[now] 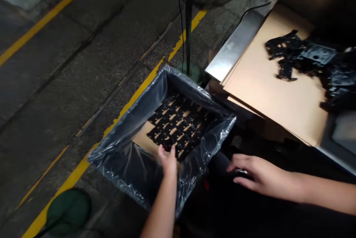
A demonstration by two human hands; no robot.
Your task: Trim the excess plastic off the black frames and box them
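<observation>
A large box lined with clear plastic film stands on the floor before me. Inside, black plastic parts lie in close rows over a cardboard sheet. My left hand reaches into the box, its thumb and fingers closed around a black part at the near end of the rows. To the right, outside the box, my right hand hovers with fingers curved and apart from the thumb. A small shiny spot shows between them; what it is I cannot make out.
At right, a table carries cardboard sheets with a heap of black parts. A metal plate juts beside it. Behind the box stands a fan on a pole; a round green base sits at lower left. Yellow lines cross the floor.
</observation>
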